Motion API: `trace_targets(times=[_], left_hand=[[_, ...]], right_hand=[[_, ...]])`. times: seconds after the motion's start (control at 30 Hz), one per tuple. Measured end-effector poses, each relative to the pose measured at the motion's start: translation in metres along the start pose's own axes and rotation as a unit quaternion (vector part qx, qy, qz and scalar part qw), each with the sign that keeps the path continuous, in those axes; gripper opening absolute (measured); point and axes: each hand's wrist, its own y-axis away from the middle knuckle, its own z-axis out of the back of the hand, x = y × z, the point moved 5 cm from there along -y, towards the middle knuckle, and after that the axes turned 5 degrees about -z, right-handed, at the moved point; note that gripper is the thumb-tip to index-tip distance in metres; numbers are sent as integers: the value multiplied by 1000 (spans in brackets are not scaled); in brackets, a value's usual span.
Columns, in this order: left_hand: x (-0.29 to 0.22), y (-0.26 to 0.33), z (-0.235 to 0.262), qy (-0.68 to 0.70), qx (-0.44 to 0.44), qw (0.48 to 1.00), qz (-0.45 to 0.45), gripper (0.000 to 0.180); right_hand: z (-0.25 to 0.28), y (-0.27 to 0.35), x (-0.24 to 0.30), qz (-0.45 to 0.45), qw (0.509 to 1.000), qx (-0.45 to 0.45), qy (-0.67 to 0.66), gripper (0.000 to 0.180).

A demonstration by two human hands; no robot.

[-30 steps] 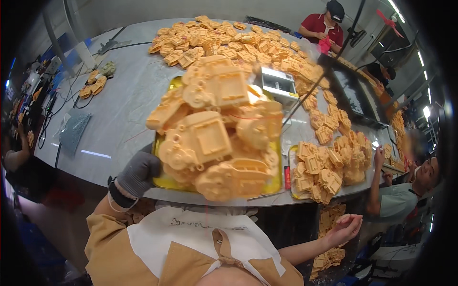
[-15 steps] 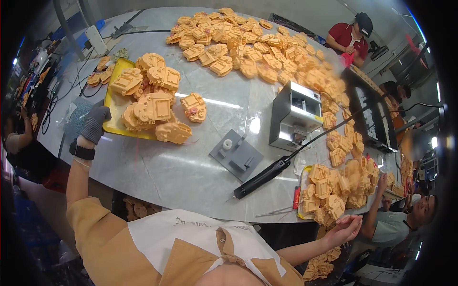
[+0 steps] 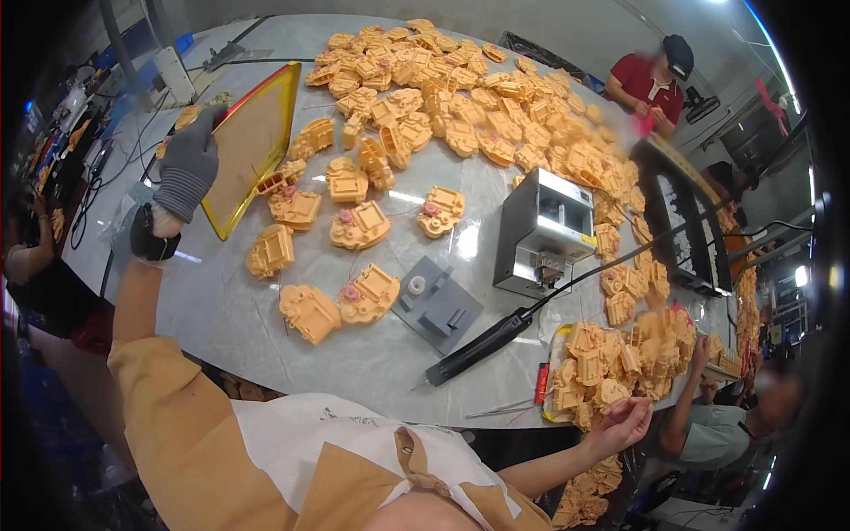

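Emptying the tray [image 3: 252, 149] is apparently our step: our left hand [image 3: 189, 165] is gripping it, tilted, at left; parts [image 3: 367, 227] are lying just right of it. The next move is probably calling for drawing it clear. Our right hand [image 3: 622, 425], near right, is hanging half-curled, any hold unclear; our left is hiding part of the tray.

A pale grey wall [image 3: 567, 37] stands behind the glossy tabletop [image 3: 235, 305], and a bright strip light [image 3: 778, 55] glows at upper right

Yellow-rimmed tray [image 3: 255, 137], pale-orange parts [image 3: 360, 227], grey glove [image 3: 188, 166]
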Motion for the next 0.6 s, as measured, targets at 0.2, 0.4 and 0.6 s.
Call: trace_targets(times=[0.2, 0.4, 0.6], left_hand=[[-49, 1, -1, -27, -92, 993, -72, 34], [-71, -20, 39, 119, -248, 948, -159, 27], [-65, -39, -7, 527, -339, 776, 68, 22]], right_hand=[[-10, 8, 6, 13, 1000, -22, 12, 22], [-137, 64, 17, 68, 904, 420, 40, 23], [-281, 177, -49, -203, 679, 705, 30, 54]])
